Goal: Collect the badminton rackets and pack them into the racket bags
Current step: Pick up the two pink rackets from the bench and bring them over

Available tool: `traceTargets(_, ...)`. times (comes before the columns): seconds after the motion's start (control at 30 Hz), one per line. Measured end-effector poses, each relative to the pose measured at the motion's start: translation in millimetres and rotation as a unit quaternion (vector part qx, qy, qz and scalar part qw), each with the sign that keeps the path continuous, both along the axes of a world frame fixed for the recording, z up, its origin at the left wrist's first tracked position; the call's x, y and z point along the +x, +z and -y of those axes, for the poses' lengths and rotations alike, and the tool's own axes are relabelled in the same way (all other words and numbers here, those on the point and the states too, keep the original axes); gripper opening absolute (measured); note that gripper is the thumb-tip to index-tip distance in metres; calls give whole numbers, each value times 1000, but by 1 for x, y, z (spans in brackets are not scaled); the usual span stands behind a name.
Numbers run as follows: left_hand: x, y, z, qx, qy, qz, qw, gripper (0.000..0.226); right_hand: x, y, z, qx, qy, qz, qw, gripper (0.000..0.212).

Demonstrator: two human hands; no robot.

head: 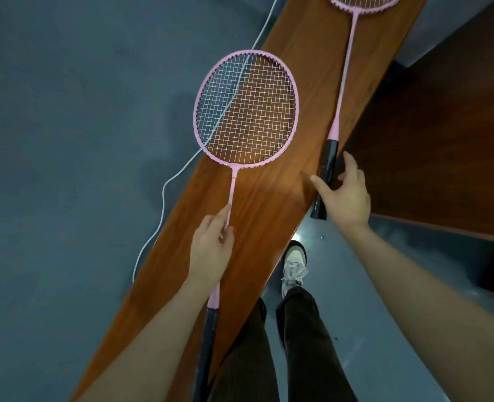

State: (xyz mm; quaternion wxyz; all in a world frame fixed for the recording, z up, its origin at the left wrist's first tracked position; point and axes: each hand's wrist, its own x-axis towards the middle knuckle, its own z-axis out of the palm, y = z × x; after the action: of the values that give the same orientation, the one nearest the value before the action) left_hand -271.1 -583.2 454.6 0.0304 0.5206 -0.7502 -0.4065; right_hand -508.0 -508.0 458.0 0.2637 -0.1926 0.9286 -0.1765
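Note:
Two pink badminton rackets with black grips are in view. My left hand (211,248) pinches the thin shaft of the near racket (245,111), whose head hangs over the left edge of a long wooden bench (269,198). Its black handle runs back under my left forearm. The second racket (343,82) lies along the bench's right edge, its head cut off at the top of the frame. My right hand (344,195) reaches over that racket's black grip (327,169), thumb and fingers spread on either side and not closed round it. No racket bag is visible.
A white cable (164,192) trails over the blue-grey floor left of the bench. A dark wooden surface (443,140) stands to the right. My legs in dark trousers and a light sneaker (293,268) are below the bench's near side.

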Motion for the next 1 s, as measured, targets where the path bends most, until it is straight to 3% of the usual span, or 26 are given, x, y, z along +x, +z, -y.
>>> traceTargets(0.17,-14,15,10,-18,27,-35,999,42,5,-15,15,40,15,0,999,73)
traceTargets(0.33,-28,44,13,-33,45,-60,997,38,9,8,10,-58,-15,-46,997,61)
traceTargets(0.73,-40,184,1,-111,27,-172,978,34,65,179,-42,-213,-42,-59,974,59)
traceTargets(1.0,-60,286,-70,-196,-10,-255,947,32,63,276,-126,-330,-63,-92,937,59)
